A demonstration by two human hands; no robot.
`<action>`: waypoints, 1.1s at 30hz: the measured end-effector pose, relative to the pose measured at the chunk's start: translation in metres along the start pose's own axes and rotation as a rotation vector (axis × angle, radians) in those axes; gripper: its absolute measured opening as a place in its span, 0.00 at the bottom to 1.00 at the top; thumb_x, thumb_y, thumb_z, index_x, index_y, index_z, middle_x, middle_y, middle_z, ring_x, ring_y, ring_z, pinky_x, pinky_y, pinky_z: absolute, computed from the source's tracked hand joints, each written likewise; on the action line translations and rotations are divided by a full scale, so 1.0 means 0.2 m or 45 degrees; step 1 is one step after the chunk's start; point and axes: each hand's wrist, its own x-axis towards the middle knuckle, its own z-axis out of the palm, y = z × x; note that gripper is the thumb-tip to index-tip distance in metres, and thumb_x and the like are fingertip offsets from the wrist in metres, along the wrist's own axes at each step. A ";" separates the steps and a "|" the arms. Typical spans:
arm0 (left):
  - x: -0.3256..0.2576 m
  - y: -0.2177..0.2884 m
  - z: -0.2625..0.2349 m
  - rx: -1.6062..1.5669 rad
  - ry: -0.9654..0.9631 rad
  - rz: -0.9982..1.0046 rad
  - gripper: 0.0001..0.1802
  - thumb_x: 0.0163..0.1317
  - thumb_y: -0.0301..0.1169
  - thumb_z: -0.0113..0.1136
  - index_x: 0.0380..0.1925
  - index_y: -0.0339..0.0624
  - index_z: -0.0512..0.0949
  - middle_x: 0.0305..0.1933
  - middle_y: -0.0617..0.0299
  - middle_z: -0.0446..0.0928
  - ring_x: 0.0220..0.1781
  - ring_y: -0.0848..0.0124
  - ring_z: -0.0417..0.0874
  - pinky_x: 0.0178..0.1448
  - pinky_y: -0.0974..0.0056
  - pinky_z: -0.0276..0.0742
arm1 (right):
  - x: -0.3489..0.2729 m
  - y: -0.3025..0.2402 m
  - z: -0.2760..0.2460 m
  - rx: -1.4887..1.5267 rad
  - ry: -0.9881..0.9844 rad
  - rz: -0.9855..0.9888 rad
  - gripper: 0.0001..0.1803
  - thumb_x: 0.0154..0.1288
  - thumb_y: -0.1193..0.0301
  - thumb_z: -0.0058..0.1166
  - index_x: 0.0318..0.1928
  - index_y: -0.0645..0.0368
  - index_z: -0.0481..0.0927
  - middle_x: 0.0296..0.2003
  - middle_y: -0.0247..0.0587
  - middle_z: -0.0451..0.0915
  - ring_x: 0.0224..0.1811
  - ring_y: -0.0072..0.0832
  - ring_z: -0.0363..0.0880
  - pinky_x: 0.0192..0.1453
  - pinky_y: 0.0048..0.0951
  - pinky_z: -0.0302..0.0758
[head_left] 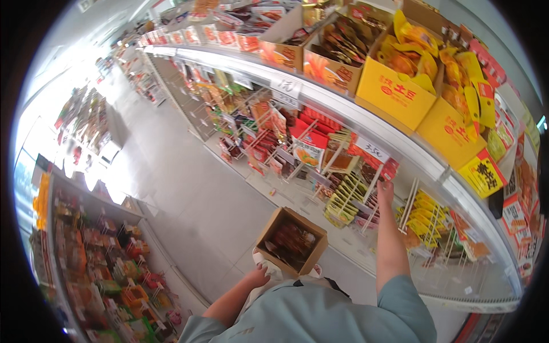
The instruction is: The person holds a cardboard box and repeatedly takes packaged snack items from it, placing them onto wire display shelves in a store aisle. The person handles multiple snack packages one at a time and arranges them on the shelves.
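Note:
My right hand point(385, 191) reaches up into the open shelf at a hanging row of snack packets point(377, 171), its fingers on a red and dark packet; whether they grip it is unclear. An open brown cardboard box point(291, 241) of dark red packets sits low in front of me. My left hand point(257, 276) hangs just below that box's left corner, fingers curled around a white thing, near my light blue top.
Yellow cartons point(400, 86) of yellow bags and brown cartons point(334, 54) stand on the shelf top. Yellow packets point(426, 214) hang at the right. A second rack of red packets point(108, 257) lines the left. The grey aisle floor point(189, 194) runs between.

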 end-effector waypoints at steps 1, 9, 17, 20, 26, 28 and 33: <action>-0.04 -0.05 0.06 -0.090 0.042 0.014 0.36 0.63 0.47 0.53 0.69 0.47 0.62 0.74 0.40 0.55 0.62 0.43 0.73 0.65 0.49 0.70 | -0.01 -0.04 0.01 -0.038 -0.050 0.038 0.27 0.64 0.52 0.58 0.56 0.58 0.75 0.46 0.50 0.83 0.49 0.46 0.81 0.53 0.43 0.74; -0.09 -0.43 0.37 -0.486 -0.056 -0.446 0.28 0.64 0.47 0.48 0.57 0.43 0.76 0.60 0.46 0.76 0.61 0.48 0.76 0.66 0.50 0.69 | -0.38 0.05 -0.01 0.280 -0.057 -0.181 0.18 0.68 0.58 0.56 0.42 0.64 0.78 0.37 0.49 0.82 0.37 0.42 0.81 0.44 0.40 0.75; 0.14 -0.56 0.07 -0.139 -0.136 -0.260 0.28 0.64 0.46 0.48 0.60 0.41 0.74 0.55 0.42 0.79 0.60 0.47 0.77 0.63 0.51 0.72 | -0.72 0.16 -0.16 0.249 -0.021 -0.105 0.11 0.65 0.67 0.60 0.36 0.62 0.78 0.28 0.45 0.81 0.28 0.32 0.78 0.34 0.33 0.74; 0.30 -0.52 -0.08 -0.146 -0.093 -0.155 0.29 0.65 0.46 0.49 0.60 0.41 0.73 0.55 0.42 0.79 0.59 0.47 0.78 0.63 0.51 0.72 | -0.85 0.06 -0.19 0.061 -0.031 -0.266 0.11 0.65 0.67 0.60 0.35 0.63 0.77 0.27 0.44 0.79 0.27 0.30 0.77 0.34 0.31 0.73; 0.48 -0.43 -0.26 -0.165 -0.067 0.091 0.25 0.64 0.44 0.50 0.54 0.40 0.76 0.49 0.40 0.80 0.53 0.43 0.80 0.58 0.47 0.74 | -1.06 -0.15 -0.18 0.211 -0.020 -0.157 0.11 0.66 0.68 0.59 0.38 0.63 0.77 0.25 0.35 0.76 0.28 0.20 0.74 0.33 0.26 0.71; 0.49 -0.39 -0.32 -0.098 -0.170 0.112 0.26 0.64 0.44 0.51 0.56 0.37 0.75 0.50 0.40 0.80 0.54 0.44 0.80 0.59 0.48 0.74 | -1.12 -0.21 -0.16 0.261 0.004 -0.137 0.10 0.68 0.69 0.58 0.39 0.63 0.76 0.26 0.32 0.76 0.28 0.18 0.73 0.33 0.24 0.70; 0.51 -0.49 -0.33 -0.083 -0.181 0.219 0.25 0.65 0.44 0.51 0.56 0.38 0.75 0.50 0.40 0.80 0.54 0.45 0.80 0.58 0.49 0.75 | -1.31 -0.35 -0.17 0.425 -0.022 -0.040 0.08 0.68 0.70 0.57 0.36 0.62 0.75 0.27 0.29 0.76 0.28 0.13 0.72 0.34 0.20 0.70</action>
